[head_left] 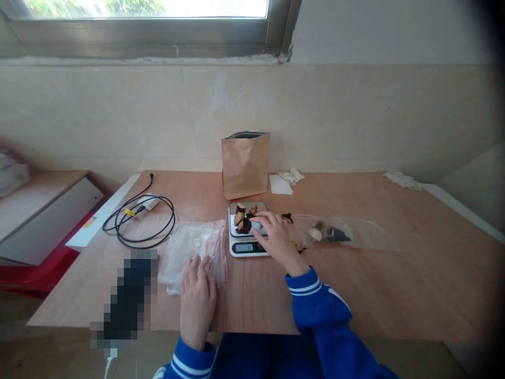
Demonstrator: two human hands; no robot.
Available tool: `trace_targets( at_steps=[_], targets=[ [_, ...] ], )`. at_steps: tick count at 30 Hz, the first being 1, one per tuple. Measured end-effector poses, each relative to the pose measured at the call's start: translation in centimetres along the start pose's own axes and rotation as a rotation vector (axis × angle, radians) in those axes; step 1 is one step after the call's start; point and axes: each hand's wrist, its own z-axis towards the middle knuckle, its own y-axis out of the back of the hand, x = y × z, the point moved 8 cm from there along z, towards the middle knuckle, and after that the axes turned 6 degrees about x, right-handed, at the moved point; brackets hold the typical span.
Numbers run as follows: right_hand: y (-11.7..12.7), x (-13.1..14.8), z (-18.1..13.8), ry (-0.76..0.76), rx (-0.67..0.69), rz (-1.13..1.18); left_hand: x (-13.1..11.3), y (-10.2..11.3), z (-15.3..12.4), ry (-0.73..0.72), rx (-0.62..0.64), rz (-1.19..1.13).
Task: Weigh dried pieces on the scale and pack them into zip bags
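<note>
A small white digital scale [248, 246] stands mid-table with dark and tan dried pieces [242, 218] on its steel pan. My right hand [276, 239] reaches over the pan's right side, fingers curled at the pieces; whether they pinch one I cannot make out. My left hand [197, 297] lies flat, fingers stretched, on the near edge of a stack of clear zip bags with red seals [195, 247]. To the right of the scale lies a clear plastic bag [347, 234] with more dried pieces [327, 232] inside.
A brown paper stand-up pouch [245, 164], open at the top, stands behind the scale. White paper scraps [286, 181] lie beside it. A coiled black cable [140, 221] lies at the left. A blurred dark object [126, 300] sits near the front-left edge. The wall is close behind.
</note>
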Motion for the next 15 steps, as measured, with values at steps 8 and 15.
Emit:
trace_targets(
  at_steps=[8,15],
  targets=[
    [1.9,-7.0,-8.3,-0.163,-0.224,0.067,-0.2,0.1,0.2,-0.019,0.001,0.025],
    [-0.1,-8.4,-10.2,-0.224,-0.165,0.108,-0.5,0.3,0.4,-0.026,0.0,0.028]
  ],
)
